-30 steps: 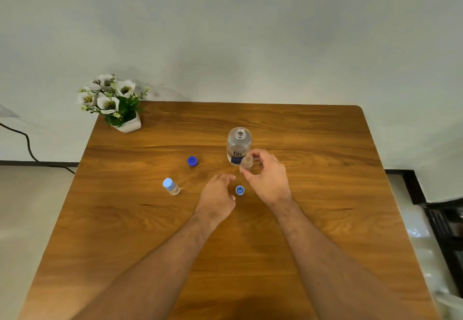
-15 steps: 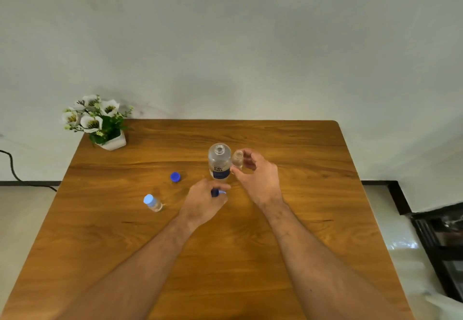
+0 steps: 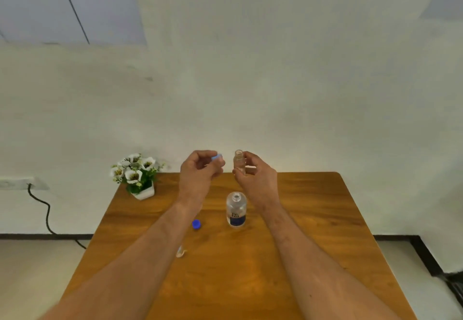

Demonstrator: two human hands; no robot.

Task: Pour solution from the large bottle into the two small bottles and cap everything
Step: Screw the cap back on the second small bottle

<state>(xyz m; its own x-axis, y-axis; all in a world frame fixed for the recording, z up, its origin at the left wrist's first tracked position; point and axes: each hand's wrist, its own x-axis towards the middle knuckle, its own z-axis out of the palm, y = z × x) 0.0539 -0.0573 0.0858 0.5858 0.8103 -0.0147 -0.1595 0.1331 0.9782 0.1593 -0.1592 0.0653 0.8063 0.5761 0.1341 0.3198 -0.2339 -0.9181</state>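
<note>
Pale plaster wall rose behind a brown wooden tabletop (image 3: 313, 219), and both hands were raised above its far edge. The right hand (image 3: 255, 177) had its grip pinched around an uncapped small bottle (image 3: 239, 162), held upright by the thumb and fingers, with clear liquid in its lower part; how full it was could not be told exactly. Just beside it, apart from the neck, the left hand (image 3: 198, 172) had its grip pressed on a light blue cap (image 3: 218, 157) at the fingertips.

Below the hands, the large bottle (image 3: 236, 210) stood upright on the tabletop, its mouth open, glass clear, a dark blue label near its base; the liquid level inside could not be made out. To its left lay a dark blue cap (image 3: 196, 224), apart from the bottle. Nearer the viewer, a second small bottle (image 3: 180, 252) showed only partly at the edge of the left forearm, its top hidden. At the far left corner sat a white pot of white flowers (image 3: 137, 177).
</note>
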